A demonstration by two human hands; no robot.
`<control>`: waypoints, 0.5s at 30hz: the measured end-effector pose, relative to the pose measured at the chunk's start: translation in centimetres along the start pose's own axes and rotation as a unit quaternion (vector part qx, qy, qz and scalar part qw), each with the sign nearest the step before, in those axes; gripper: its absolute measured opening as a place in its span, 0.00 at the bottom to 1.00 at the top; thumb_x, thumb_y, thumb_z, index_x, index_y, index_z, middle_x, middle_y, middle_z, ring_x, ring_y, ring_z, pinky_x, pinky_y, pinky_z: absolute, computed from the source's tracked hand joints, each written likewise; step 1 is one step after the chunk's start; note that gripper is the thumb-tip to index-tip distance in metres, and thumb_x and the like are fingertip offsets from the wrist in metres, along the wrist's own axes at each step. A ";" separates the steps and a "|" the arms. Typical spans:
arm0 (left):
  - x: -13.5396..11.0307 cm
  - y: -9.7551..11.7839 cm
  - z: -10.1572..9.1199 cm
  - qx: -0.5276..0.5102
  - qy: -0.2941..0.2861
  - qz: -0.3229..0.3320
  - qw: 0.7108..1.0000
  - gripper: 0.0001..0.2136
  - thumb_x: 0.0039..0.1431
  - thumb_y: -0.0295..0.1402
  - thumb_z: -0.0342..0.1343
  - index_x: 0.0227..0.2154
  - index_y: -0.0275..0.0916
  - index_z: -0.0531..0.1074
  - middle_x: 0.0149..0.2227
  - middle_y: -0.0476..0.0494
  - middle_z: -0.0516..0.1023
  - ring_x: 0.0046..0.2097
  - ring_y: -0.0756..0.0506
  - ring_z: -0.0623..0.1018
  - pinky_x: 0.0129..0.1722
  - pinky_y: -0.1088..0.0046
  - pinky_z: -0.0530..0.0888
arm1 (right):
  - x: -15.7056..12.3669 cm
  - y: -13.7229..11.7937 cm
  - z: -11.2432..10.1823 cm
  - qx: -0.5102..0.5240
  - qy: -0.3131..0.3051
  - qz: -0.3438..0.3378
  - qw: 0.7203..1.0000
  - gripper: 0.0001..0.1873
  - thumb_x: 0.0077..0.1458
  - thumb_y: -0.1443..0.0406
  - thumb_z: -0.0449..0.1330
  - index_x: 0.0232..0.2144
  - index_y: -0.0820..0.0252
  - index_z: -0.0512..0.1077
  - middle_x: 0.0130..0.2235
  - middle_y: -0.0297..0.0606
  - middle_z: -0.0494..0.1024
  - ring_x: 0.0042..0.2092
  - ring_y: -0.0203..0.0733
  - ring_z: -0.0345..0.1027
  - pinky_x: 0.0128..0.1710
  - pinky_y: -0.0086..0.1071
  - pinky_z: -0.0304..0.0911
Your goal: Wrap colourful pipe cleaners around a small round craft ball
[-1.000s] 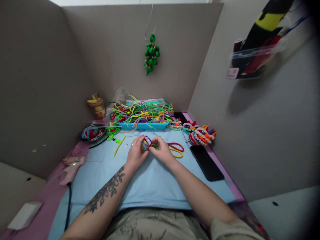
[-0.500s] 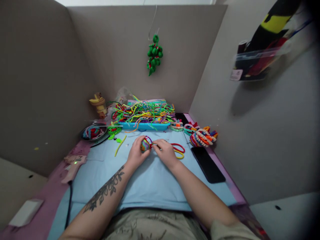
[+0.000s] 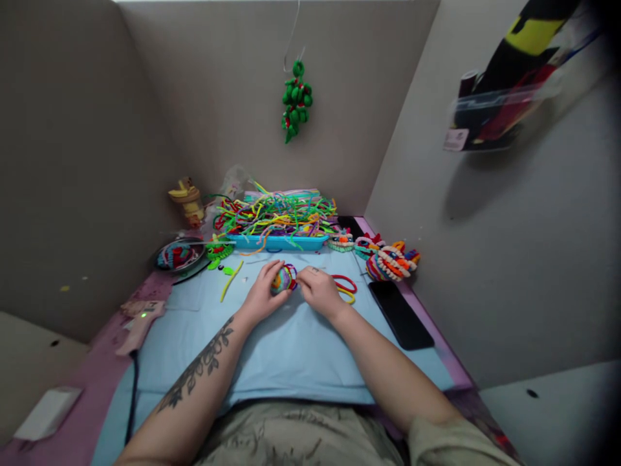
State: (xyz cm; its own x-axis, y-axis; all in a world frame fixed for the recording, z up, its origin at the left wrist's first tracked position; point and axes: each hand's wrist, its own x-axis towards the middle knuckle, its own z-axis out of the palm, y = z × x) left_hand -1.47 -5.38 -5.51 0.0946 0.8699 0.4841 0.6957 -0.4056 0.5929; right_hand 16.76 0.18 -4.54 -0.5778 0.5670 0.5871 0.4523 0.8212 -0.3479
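My left hand (image 3: pixel 262 292) is closed around a small multicoloured pipe-cleaner figure (image 3: pixel 283 278), held just above the light blue mat (image 3: pixel 272 349). My right hand (image 3: pixel 317 290) meets it from the right, its fingers pinched on the figure's edge. Red and yellow handled scissors (image 3: pixel 345 288) lie on the mat just right of my right hand. A yellow-green pipe cleaner (image 3: pixel 231 281) lies to the left of my left hand.
A blue tray (image 3: pixel 276 242) heaped with coloured pipe cleaners stands at the back. Finished coiled figures (image 3: pixel 391 261) sit at the right, a black phone (image 3: pixel 400 314) in front of them. A bowl (image 3: pixel 178 256), a glue gun (image 3: pixel 140 322) and a hanging green ornament (image 3: pixel 295 102) are also here.
My hands stayed together on the figure; the left hand turned it slightly and the right hand's fingers shifted along its edge. The view shifted a little.
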 end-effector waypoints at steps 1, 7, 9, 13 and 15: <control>0.1 -0.1 -0.1 -0.005 0.002 -0.002 1.000 0.29 0.53 0.35 0.57 0.58 0.41 0.58 0.57 0.36 0.61 0.59 0.40 0.63 0.58 0.58 0.62 | 0.0 0.2 0.0 0.020 0.005 0.008 1.000 0.08 0.58 0.69 0.52 0.32 0.59 0.72 0.32 0.38 0.74 0.37 0.41 0.67 0.39 0.32 0.60; 0.4 -0.5 -1.4 -0.028 -0.058 -0.010 0.998 0.28 0.52 0.36 0.58 0.56 0.41 0.61 0.55 0.37 0.64 0.58 0.40 0.65 0.58 0.58 0.63 | -0.1 1.3 -0.2 0.074 0.005 -0.012 0.997 0.07 0.57 0.68 0.56 0.36 0.57 0.73 0.35 0.39 0.75 0.39 0.41 0.67 0.40 0.33 0.61; 0.4 -0.3 -1.9 -0.040 -0.090 0.000 0.995 0.28 0.52 0.35 0.58 0.56 0.41 0.61 0.55 0.37 0.64 0.58 0.40 0.65 0.58 0.58 0.63 | -0.1 1.2 -0.4 0.074 -0.002 -0.037 0.997 0.06 0.57 0.69 0.56 0.35 0.57 0.73 0.35 0.39 0.75 0.39 0.41 0.66 0.41 0.34 0.61; 0.3 0.2 -2.3 -0.056 -0.133 0.023 0.989 0.28 0.51 0.31 0.58 0.56 0.41 0.62 0.56 0.37 0.64 0.58 0.39 0.65 0.58 0.58 0.63 | 0.1 0.8 -0.5 0.090 -0.006 -0.050 0.995 0.06 0.57 0.69 0.56 0.32 0.58 0.73 0.34 0.39 0.74 0.39 0.41 0.66 0.40 0.34 0.62; 0.2 0.3 -2.1 -0.056 -0.155 0.039 0.986 0.28 0.50 0.30 0.57 0.56 0.41 0.62 0.57 0.37 0.63 0.59 0.39 0.64 0.58 0.58 0.63 | 0.3 0.9 -0.5 0.092 -0.023 -0.048 0.994 0.06 0.57 0.70 0.56 0.32 0.59 0.73 0.34 0.39 0.73 0.38 0.40 0.66 0.40 0.33 0.62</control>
State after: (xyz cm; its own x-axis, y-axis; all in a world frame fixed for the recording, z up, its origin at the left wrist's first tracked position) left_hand -2.75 -5.94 -3.89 0.3700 0.8717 0.3212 0.5962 -0.4879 0.6376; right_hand 17.35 0.99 -4.30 -0.6445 0.4841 0.5919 0.2634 0.8673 -0.4225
